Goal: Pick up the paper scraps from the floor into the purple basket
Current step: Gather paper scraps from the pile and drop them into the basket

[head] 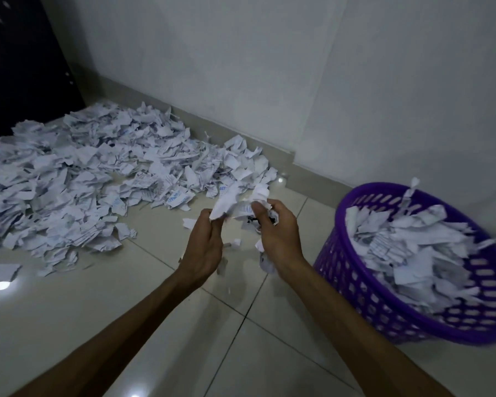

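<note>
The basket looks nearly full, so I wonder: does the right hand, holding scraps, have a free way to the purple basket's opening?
Probably yes. The right hand grips paper scraps just left of the purple basket, whose open top faces up. Only bare floor lies between them.

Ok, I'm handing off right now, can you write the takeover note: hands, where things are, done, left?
Left hand: grips one end of a bunch of scraps, held above the floor.
Right hand: grips the other end of the same bunch.
Basket: on the floor to the right, already heaped with paper.
Done: several loads are in.
Left: drop this bunch in, then clear the big pile along the wall and the few strays under the hands.
</note>
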